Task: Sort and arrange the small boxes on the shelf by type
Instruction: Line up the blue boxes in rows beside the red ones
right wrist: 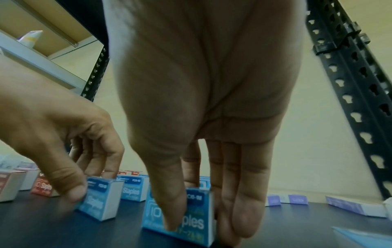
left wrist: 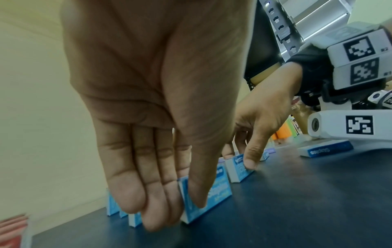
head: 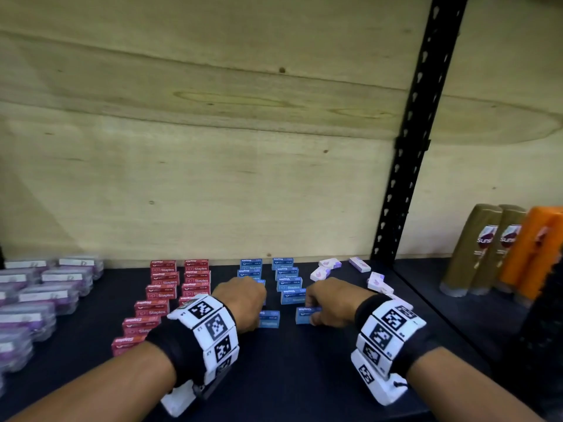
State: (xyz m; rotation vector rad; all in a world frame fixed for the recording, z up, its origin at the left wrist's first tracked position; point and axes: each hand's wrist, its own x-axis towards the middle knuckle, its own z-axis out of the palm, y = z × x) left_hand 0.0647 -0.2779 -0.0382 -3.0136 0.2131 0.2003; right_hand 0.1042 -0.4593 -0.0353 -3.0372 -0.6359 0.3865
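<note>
Two columns of red staple boxes stand left of centre on the dark shelf, with two columns of blue staple boxes in the middle. White-and-purple boxes lie scattered to the right. My left hand pinches an upright blue box between thumb and fingers, which the left wrist view shows close up as the blue box. My right hand pinches another blue box, the same blue box that stands on the shelf in the right wrist view. Both boxes sit at the near ends of the blue columns.
Clear plastic cases with purple contents fill the left end. A black perforated upright rises at the right, with brown bottles and orange bottles beyond it. A wooden panel closes the back. Another blue box lies flat under my right wrist.
</note>
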